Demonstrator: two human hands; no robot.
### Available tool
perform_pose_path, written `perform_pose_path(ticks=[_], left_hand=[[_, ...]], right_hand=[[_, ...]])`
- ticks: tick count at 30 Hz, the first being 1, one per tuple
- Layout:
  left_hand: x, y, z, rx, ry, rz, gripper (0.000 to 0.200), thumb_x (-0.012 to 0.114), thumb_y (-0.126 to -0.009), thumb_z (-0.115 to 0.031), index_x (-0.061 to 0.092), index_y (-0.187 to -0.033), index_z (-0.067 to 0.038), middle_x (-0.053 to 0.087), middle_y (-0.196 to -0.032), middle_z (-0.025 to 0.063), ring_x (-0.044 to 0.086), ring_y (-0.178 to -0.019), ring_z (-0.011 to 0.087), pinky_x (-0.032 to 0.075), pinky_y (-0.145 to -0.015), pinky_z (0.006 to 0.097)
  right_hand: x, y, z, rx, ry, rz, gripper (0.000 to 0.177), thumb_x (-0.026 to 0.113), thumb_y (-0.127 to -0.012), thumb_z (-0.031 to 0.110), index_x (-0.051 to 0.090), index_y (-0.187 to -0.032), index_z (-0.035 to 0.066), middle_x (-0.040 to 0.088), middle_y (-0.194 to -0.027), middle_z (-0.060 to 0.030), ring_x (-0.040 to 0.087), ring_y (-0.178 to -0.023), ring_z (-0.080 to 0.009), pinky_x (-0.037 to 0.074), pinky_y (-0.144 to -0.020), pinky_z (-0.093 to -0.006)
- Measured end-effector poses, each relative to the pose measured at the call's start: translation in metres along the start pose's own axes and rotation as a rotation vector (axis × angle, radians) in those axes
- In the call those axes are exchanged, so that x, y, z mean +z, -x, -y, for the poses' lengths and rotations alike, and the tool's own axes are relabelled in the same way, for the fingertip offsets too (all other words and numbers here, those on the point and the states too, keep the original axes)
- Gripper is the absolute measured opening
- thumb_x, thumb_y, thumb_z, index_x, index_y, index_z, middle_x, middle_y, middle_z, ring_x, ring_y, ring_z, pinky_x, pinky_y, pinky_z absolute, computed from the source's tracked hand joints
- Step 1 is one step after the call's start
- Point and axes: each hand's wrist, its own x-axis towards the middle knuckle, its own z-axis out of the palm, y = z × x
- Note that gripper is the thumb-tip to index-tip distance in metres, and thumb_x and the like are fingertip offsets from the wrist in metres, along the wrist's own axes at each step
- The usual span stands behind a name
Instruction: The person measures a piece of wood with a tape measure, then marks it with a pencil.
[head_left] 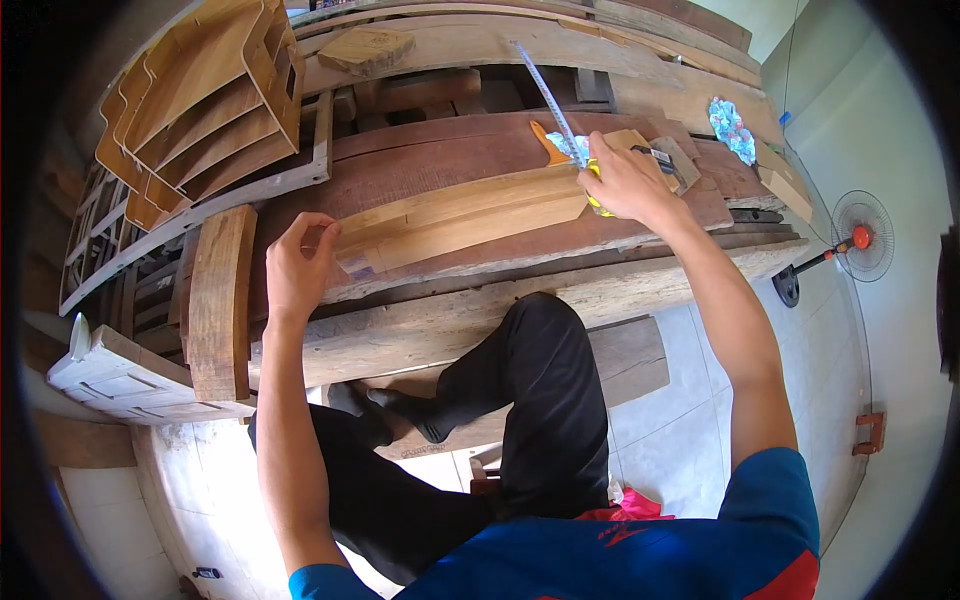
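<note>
My right hand (628,182) is closed around a yellow tape measure (597,190). Its metal blade (548,98) sticks out up and to the left, above the bench. Beneath that hand lies the right part of a pale wooden board (450,232), flat on darker reddish planks (400,150). My left hand (298,262) is by the board's left end, fingers curled and the thumb and forefinger pinched; whether anything is between them I cannot make out. Beside the tape measure are an orange flat thing (546,145), partly hidden, and a small black object (655,158).
A tiered wooden rack (215,95) stands at the back left. An upright thick wooden block (222,300) is left of my left hand. Crumpled blue-white material (732,130) and a wood offcut (783,180) lie at the right. A fan (862,237) stands on the floor.
</note>
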Motion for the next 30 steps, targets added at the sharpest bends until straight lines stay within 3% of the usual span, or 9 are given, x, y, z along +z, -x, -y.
perform_pose_path(ticks=[3,10,13,30], left_hand=[[-0.001,0.0,0.001,0.007,-0.018,0.017,0.016,0.072,-0.099,-0.017,0.073,-0.109,-0.004,0.078,-0.091,0.009,0.072,-0.081,0.0137,0.055,-0.076,0.0286],[0.0,0.001,0.003,0.04,-0.018,-0.007,0.013,0.073,-0.097,-0.014,0.073,-0.105,-0.004,0.077,-0.089,0.0102,0.074,-0.077,0.0183,0.056,-0.073,0.0306],[0.0,0.0,0.004,0.032,-0.012,-0.003,0.013,0.072,-0.096,-0.014,0.073,-0.104,-0.004,0.077,-0.088,0.0104,0.074,-0.077,0.0185,0.056,-0.073,0.0308],[0.0,-0.001,0.001,0.018,-0.004,0.007,0.012,0.073,-0.096,-0.014,0.073,-0.103,-0.004,0.076,-0.086,0.0107,0.072,-0.073,0.0178,0.055,-0.071,0.031]], right_hand=[[0.007,-0.002,-0.004,-0.023,0.003,-0.046,0.051,0.059,-0.098,0.033,0.048,-0.131,-0.004,0.072,-0.103,-0.0307,0.072,-0.094,-0.047,0.055,-0.081,-0.0556],[0.013,0.001,-0.007,-0.053,0.03,-0.122,0.044,0.06,-0.098,0.034,0.048,-0.123,0.0,0.072,-0.094,-0.0301,0.071,-0.087,-0.0482,0.054,-0.078,-0.057],[-0.003,0.006,0.003,0.027,-0.005,0.019,0.05,0.061,-0.095,0.031,0.048,-0.13,-0.003,0.073,-0.112,-0.0267,0.071,-0.101,-0.0458,0.052,-0.086,-0.0585],[0.0,0.004,0.001,0.035,0.009,0.012,0.056,0.064,-0.094,0.033,0.047,-0.135,-0.002,0.071,-0.117,-0.0267,0.07,-0.105,-0.0458,0.052,-0.087,-0.0579]])
